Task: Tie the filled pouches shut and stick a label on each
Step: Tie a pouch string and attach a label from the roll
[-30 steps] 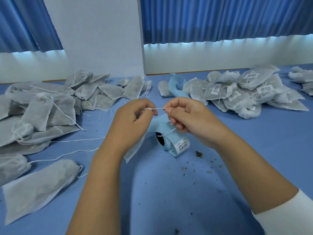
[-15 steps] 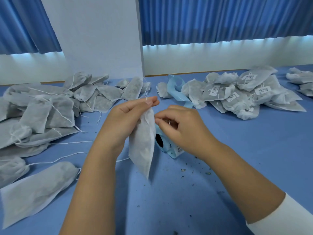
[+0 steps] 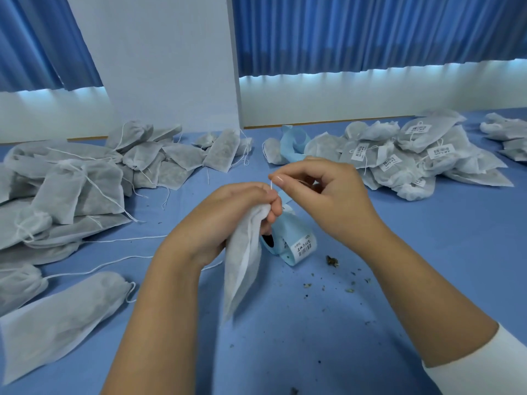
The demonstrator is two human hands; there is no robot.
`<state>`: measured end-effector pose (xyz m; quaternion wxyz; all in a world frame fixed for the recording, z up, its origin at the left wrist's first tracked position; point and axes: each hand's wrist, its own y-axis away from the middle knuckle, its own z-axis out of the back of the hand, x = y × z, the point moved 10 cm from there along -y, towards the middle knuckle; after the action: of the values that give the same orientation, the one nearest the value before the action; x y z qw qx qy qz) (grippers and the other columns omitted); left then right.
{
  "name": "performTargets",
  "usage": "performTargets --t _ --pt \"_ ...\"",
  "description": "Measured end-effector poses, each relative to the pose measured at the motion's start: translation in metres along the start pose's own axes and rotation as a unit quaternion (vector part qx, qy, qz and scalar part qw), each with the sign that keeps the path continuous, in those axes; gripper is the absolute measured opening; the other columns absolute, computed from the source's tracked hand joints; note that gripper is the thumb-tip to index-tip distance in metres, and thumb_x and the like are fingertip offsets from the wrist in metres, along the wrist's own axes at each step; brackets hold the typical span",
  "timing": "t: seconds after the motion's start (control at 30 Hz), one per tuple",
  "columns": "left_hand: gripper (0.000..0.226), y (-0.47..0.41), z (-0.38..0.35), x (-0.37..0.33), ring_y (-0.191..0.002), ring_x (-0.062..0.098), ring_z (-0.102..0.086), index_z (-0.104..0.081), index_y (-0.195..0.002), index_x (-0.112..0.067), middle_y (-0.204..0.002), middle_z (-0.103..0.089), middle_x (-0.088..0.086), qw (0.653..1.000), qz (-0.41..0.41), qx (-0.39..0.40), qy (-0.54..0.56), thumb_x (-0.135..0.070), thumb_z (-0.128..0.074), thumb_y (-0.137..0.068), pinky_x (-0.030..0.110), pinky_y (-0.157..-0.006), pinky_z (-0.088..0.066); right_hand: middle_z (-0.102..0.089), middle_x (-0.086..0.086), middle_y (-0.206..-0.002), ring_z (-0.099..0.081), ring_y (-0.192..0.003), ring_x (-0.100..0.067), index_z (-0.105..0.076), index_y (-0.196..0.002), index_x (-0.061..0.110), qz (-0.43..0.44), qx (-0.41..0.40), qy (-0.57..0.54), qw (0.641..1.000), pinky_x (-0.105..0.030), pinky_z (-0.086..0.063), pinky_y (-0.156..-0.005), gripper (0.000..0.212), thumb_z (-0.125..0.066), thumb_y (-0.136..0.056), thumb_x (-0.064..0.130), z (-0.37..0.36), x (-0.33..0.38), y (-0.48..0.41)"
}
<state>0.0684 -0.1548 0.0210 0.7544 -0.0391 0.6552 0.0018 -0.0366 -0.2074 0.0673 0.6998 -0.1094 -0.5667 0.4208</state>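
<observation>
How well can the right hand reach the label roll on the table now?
Probably yes, but not at once: the right hand pinches the string of the pouch that the left hand grips. The label roll lies just below it, its right side uncovered.

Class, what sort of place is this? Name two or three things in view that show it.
Probably a small packing workroom: heaps of unlabelled pouches on a blue table, a pile of labelled pouches, and a roll of barcode labels.
</observation>
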Motion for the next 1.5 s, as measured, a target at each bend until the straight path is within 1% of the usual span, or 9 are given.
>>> performTargets --t 0.1,0.2,0.27,0.37,0.7,0.93,1.03,1.2,1.5 --pt "0.035 -0.002 0.001 -0.004 -0.051 0.010 -0.047 -0.064 -0.058 -0.018 -0.065 -0.055 -0.002 0.997 -0.024 -0.004 0.080 -0.016 -0.051 -0.091 0.021 -0.062 -0.046 -0.067 0.012 -0.069 -0.056 -0.061 0.000 -0.076 -0.088 0.022 -0.192 0.075 -0.139 0.968 -0.014 -0.044 -0.059 0.007 -0.069 -0.089 0.021 -0.020 -0.034 0.008" --pt "0.035 -0.005 0.008 -0.001 -0.049 0.012 -0.044 -0.063 -0.060 -0.017 -0.064 -0.053 -0.002 0.993 -0.023 -0.033 0.111 -0.016 -0.049 -0.093 0.026 -0.065 -0.043 -0.069 0.008 -0.108 -0.064 -0.105 -0.007 -0.067 -0.116 0.030 -0.262 0.080 -0.133 0.952 -0.026 -0.053 -0.087 0.027 -0.068 -0.089 0.030 -0.023 -0.052 0.013" --pt "0.034 -0.006 0.015 0.000 -0.048 0.012 -0.042 -0.062 -0.061 -0.017 -0.065 -0.053 -0.002 0.992 -0.026 -0.060 0.112 -0.017 -0.050 -0.093 0.028 -0.067 -0.042 -0.064 0.006 -0.116 -0.059 -0.112 -0.007 -0.062 -0.121 0.028 -0.223 0.026 -0.083 0.971 -0.027 -0.048 -0.095 0.034 -0.070 -0.088 0.026 -0.010 -0.047 0.007" --pt "0.022 -0.006 0.022 0.001 -0.050 0.013 -0.042 -0.059 -0.064 -0.014 -0.067 -0.052 -0.001 0.989 -0.034 -0.081 0.119 -0.023 -0.054 -0.083 0.028 -0.066 -0.041 -0.067 0.007 -0.095 -0.062 -0.087 0.001 -0.064 -0.101 0.016 -0.140 -0.022 -0.109 0.984 -0.016 -0.047 -0.081 0.019 -0.071 -0.086 0.007 0.000 -0.027 0.002" --pt "0.026 -0.006 0.025 0.002 -0.056 0.011 -0.052 -0.065 -0.061 -0.018 -0.065 -0.057 -0.003 0.992 -0.028 -0.106 0.058 -0.024 -0.056 -0.084 0.019 -0.058 -0.047 -0.070 0.002 -0.084 -0.066 -0.080 -0.009 -0.058 -0.087 0.019 -0.095 0.025 -0.134 0.986 -0.025 -0.049 -0.075 0.024 -0.071 -0.084 -0.001 -0.019 -0.014 0.006" --pt "0.034 -0.004 0.022 0.004 -0.069 0.008 -0.057 -0.070 -0.066 -0.024 -0.072 -0.063 -0.006 0.995 -0.006 -0.102 0.017 -0.021 -0.055 -0.096 0.033 -0.079 -0.043 -0.066 -0.011 -0.089 -0.055 -0.073 -0.007 -0.051 -0.091 0.020 -0.117 0.071 -0.130 0.982 -0.023 -0.044 -0.075 0.019 -0.062 -0.092 0.004 -0.028 -0.025 0.006" --pt "0.031 -0.004 0.022 0.003 -0.070 0.001 -0.059 -0.071 -0.067 -0.028 -0.074 -0.067 -0.013 0.991 -0.004 -0.132 -0.019 -0.026 -0.058 -0.094 0.024 -0.072 -0.041 -0.061 -0.003 -0.086 -0.050 -0.070 -0.007 -0.048 -0.089 0.019 -0.115 0.081 -0.111 0.984 -0.027 -0.044 -0.072 0.019 -0.058 -0.093 0.004 -0.030 -0.026 0.006" --pt "0.021 -0.003 0.029 0.002 -0.078 -0.011 -0.058 -0.077 -0.072 -0.030 -0.084 -0.072 -0.021 0.980 -0.010 -0.185 -0.078 -0.028 -0.066 -0.090 0.007 -0.069 -0.042 -0.049 0.006 -0.083 -0.044 -0.069 -0.002 -0.046 -0.087 0.019 -0.090 0.073 -0.073 0.991 -0.015 -0.039 -0.063 0.021 -0.054 -0.090 0.000 -0.024 -0.021 0.005" --pt "0.024 -0.003 0.034 0.002 -0.063 -0.003 -0.053 -0.074 -0.063 -0.035 -0.068 -0.066 -0.019 0.972 -0.023 -0.211 -0.096 -0.024 -0.073 -0.085 0.005 -0.054 -0.038 -0.052 0.005 -0.085 -0.051 -0.075 -0.002 -0.048 -0.088 0.021 -0.105 0.052 -0.096 0.988 -0.018 -0.045 -0.070 0.027 -0.059 -0.084 -0.004 -0.022 -0.025 0.005"
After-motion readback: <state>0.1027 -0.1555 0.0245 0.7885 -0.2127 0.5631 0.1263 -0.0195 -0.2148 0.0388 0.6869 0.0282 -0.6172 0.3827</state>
